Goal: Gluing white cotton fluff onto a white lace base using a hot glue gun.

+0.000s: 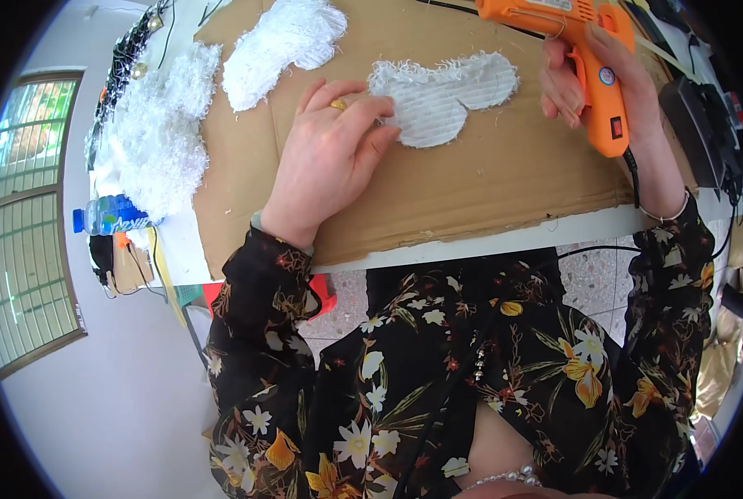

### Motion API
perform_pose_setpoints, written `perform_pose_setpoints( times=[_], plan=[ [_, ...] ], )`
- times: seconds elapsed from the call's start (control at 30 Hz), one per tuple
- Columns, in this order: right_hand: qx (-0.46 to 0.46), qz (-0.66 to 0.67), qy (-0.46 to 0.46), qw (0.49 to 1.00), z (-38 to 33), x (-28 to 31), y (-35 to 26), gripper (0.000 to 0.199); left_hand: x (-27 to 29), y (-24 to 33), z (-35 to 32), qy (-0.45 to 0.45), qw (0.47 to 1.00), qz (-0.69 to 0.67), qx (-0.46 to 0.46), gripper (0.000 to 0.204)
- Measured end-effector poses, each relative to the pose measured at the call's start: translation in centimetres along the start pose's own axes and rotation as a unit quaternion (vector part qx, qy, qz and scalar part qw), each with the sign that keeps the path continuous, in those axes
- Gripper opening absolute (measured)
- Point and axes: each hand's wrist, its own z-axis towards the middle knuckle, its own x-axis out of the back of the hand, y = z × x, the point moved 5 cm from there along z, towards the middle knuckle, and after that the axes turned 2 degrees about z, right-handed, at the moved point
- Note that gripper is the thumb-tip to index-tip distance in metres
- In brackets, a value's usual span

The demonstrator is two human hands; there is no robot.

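Note:
An orange hot glue gun (606, 112) with a red switch is gripped in my right hand (564, 83), its nozzle end toward the top of the view. My left hand (330, 150) pinches the left edge of a white cloud-shaped piece (438, 104) lying on a cardboard sheet (471, 187). This piece shows a ribbed flat face, with shaggy white fringe along its upper edge. Farther back on the left lies another white fluffy cloud-shaped piece (284, 46), apart from my hands.
A heap of white shredded fibre (159, 133) covers the table's left side. Beside it lies a plastic bottle (113, 214) with a blue cap. Dark boxes and cables (696, 125) crowd the right edge. The glue gun's black cord (634, 175) hangs by my right wrist.

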Motion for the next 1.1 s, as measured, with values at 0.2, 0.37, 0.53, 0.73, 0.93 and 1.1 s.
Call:
perform_pose_setpoints(
  times=[0.2,0.37,0.53,0.73,0.93,1.1],
  plan=[
    [-0.069,-0.127,0.048,0.988,-0.9,-2.5,-0.8,0.037,0.8,-2.5,-1.0,0.061,0.959,-0.233,0.15,0.014],
    [-0.126,-0.167,0.05,0.977,-1.2,-3.4,0.4,0.03,2.2,-1.8,-2.5,0.085,0.966,-0.203,0.134,0.015],
    [-0.18,-0.259,0.04,0.948,-0.6,-4.7,0.6,0.034,1.0,0.8,-2.3,0.002,0.999,-0.043,0.032,0.021],
    [-0.236,-0.334,0.005,0.912,0.2,-5.5,0.7,0.035,0.6,1.5,-2.0,-0.009,1.0,0.009,-0.005,0.023],
    [-0.234,-0.36,-0.002,0.903,0.6,-5.8,0.9,0.036,0.4,1.4,-1.7,-0.01,1.0,-0.015,-0.016,0.031],
    [-0.246,-0.39,-0.01,0.887,0.8,-6.2,0.6,0.035,0.3,0.9,-1.7,-0.008,0.999,-0.04,-0.013,0.031]
  ],
)
